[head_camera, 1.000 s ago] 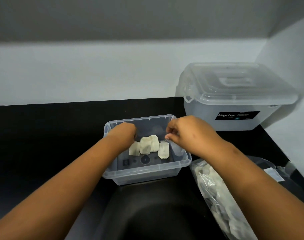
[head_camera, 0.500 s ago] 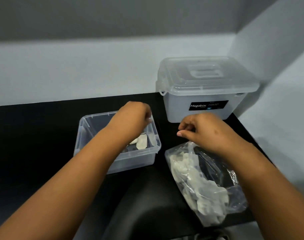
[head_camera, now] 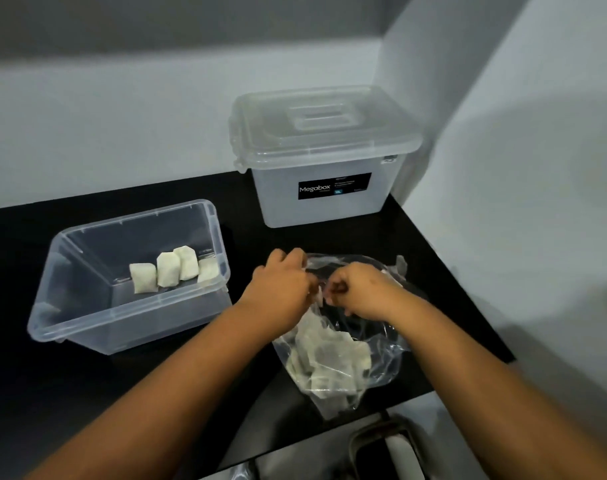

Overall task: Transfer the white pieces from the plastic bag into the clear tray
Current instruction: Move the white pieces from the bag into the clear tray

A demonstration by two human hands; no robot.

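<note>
Both hands — left hand (head_camera: 281,285), right hand (head_camera: 361,294) — pinch the plastic bag (head_camera: 374,358) mouth near the desk's (head_camera: 18,393) right edge. Four white pieces (head_camera: 167,273) sit in the clear tray (head_camera: 87,327).

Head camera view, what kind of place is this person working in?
Probably a home or small workroom packing corner, though that is a guess. A black counter sits against plain pale walls, with a lidded Megabox storage box, an open clear tray and a plastic bag of white pieces.
</note>
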